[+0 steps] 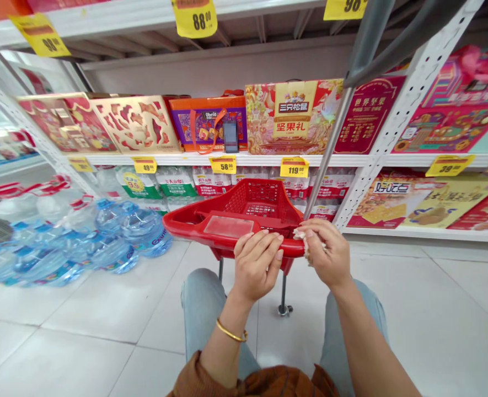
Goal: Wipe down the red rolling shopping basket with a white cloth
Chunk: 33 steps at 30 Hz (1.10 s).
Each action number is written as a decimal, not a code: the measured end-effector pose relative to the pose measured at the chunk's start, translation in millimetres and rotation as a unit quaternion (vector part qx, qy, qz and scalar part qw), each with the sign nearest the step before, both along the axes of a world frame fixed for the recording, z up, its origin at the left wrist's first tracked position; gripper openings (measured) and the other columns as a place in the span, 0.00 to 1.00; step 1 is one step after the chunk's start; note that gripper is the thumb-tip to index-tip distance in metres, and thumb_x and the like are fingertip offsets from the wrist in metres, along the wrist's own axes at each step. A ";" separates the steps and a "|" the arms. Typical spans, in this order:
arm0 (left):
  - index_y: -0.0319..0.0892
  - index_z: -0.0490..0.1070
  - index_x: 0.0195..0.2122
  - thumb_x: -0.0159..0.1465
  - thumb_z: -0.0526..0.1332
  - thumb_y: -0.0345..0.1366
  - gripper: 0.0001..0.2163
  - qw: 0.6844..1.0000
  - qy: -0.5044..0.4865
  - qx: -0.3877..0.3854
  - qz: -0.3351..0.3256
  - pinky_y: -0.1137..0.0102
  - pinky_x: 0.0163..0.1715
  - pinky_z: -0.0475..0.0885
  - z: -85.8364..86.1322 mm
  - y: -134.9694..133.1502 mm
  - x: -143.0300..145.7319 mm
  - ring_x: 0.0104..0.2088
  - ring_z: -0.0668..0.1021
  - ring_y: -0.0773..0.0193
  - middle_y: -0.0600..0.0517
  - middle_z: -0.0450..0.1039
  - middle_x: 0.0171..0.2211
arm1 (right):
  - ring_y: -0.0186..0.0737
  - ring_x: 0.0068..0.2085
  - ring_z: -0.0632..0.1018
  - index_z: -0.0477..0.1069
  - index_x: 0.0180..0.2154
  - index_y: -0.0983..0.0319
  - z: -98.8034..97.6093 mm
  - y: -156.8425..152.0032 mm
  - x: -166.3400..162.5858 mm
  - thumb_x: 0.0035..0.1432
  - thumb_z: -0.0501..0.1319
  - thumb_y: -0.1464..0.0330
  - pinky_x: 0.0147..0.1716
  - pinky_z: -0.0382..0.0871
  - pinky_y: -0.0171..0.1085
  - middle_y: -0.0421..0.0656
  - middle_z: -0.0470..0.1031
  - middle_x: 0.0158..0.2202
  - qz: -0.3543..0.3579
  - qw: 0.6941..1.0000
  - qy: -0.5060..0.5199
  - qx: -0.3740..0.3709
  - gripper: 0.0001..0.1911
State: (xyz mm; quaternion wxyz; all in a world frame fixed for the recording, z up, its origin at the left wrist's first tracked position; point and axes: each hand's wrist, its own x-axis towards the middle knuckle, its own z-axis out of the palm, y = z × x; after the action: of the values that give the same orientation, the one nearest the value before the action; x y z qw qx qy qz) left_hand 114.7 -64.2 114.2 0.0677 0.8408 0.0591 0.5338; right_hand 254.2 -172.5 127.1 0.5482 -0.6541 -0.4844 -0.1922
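A red plastic rolling shopping basket (210, 234) stands in front of my knees, its rim facing me. My left hand (257, 263), with a gold bangle at the wrist, is wrapped over this near rim. To its right, my right hand (328, 251) is closed on a crumpled whitish cloth (305, 240), pressed against the rim's right corner. Beside that corner a grey metal handle pole (330, 149) rises to a dark grip at the upper right. Part of the cloth is hidden under my fingers. A caster (284, 310) shows under the basket.
Boxed gift packs (295, 118) line the shelf (268, 160) ahead, above packs of bottled water (213, 179). Large blue water bottles (115, 248) lie on the tiled floor (103, 325) at left. More boxes (386, 201) stand on the low shelf at right.
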 end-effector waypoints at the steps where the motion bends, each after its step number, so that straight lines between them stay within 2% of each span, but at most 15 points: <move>1: 0.44 0.74 0.48 0.66 0.56 0.32 0.12 1.000 -0.001 -0.002 0.000 0.63 0.54 0.60 0.4 0.6 -1.0 0.48 0.78 0.62 0.51 0.80 0.44 | 0.41 0.41 0.77 0.76 0.34 0.59 0.4 0.4 3.1 0.62 0.55 0.67 0.43 0.71 0.43 0.44 0.78 0.37 0.015 1.000 0.016 0.000 0.11; 8: 0.46 0.75 0.47 0.66 0.56 0.33 0.12 1.000 -0.003 -0.017 0.004 0.61 0.54 0.62 2.8 7.7 -10.3 0.47 0.78 0.61 0.51 0.81 0.43 | 0.43 0.43 0.77 0.77 0.33 0.58 -6.4 8.4 18.1 0.64 0.54 0.63 0.49 0.67 0.47 0.43 0.79 0.37 0.061 0.996 0.059 0.001 0.14; 11: 0.45 0.75 0.46 0.65 0.56 0.32 0.11 1.000 0.000 -0.028 0.005 0.60 0.55 0.62 4.3 7.7 -13.8 0.47 0.78 0.61 0.51 0.81 0.43 | 0.42 0.45 0.77 0.77 0.36 0.59 -14.9 13.1 20.1 0.65 0.54 0.61 0.49 0.68 0.47 0.45 0.79 0.40 0.081 0.989 0.119 0.025 0.15; 17: 0.43 0.74 0.48 0.65 0.58 0.33 0.12 0.997 -0.010 -0.025 0.077 0.52 0.63 0.54 7.7 -11.8 -9.4 0.53 0.75 0.56 0.47 0.79 0.47 | 0.42 0.49 0.76 0.76 0.43 0.60 -23.7 13.8 12.0 0.64 0.56 0.59 0.53 0.68 0.47 0.47 0.78 0.46 0.078 0.975 0.202 0.055 0.15; 20: 0.42 0.71 0.53 0.66 0.57 0.34 0.15 0.997 0.005 -0.001 0.075 0.53 0.64 0.53 8.1 -25.1 0.1 0.57 0.72 0.55 0.45 0.75 0.52 | 0.43 0.48 0.77 0.74 0.47 0.59 -20.4 7.5 0.6 0.64 0.56 0.59 0.52 0.70 0.48 0.47 0.77 0.47 0.057 0.973 0.217 0.054 0.15; 23: 0.40 0.69 0.54 0.67 0.54 0.33 0.16 0.998 0.027 -0.012 0.060 0.55 0.60 0.58 7.3 -33.8 10.2 0.53 0.75 0.56 0.44 0.77 0.50 | 0.43 0.49 0.77 0.73 0.47 0.58 -14.3 0.6 -14.2 0.65 0.56 0.61 0.52 0.70 0.48 0.46 0.77 0.48 0.049 0.983 0.172 0.045 0.13; 26: 0.39 0.72 0.48 0.66 0.53 0.31 0.13 0.997 0.018 -0.040 0.058 0.57 0.54 0.64 6.8 -35.9 15.2 0.46 0.77 0.56 0.44 0.78 0.44 | 0.44 0.52 0.74 0.74 0.46 0.56 -10.8 -1.1 -25.6 0.65 0.56 0.64 0.54 0.67 0.50 0.46 0.76 0.49 0.056 0.995 0.078 0.028 0.11; 29: 0.39 0.73 0.44 0.66 0.53 0.31 0.11 0.998 0.009 -0.049 0.035 0.60 0.49 0.65 7.5 -32.8 14.5 0.42 0.77 0.58 0.46 0.79 0.39 | 0.43 0.50 0.74 0.73 0.45 0.56 -12.4 4.4 -27.4 0.64 0.56 0.66 0.51 0.68 0.49 0.45 0.77 0.46 0.049 0.998 0.025 0.037 0.10; 33: 0.40 0.73 0.43 0.65 0.54 0.32 0.10 0.999 -0.004 -0.048 0.020 0.61 0.47 0.65 8.8 -27.7 11.2 0.40 0.78 0.59 0.47 0.79 0.37 | 0.42 0.46 0.75 0.74 0.41 0.57 -17.3 14.3 -20.0 0.66 0.54 0.68 0.48 0.70 0.47 0.44 0.77 0.41 0.061 0.997 0.014 0.052 0.10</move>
State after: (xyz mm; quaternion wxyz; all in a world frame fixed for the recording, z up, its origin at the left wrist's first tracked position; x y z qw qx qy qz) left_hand 125.9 -91.9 123.0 0.0973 0.8332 0.1016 0.5347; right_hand 234.2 -158.1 109.9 0.5991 -0.5966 -0.5048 -0.1742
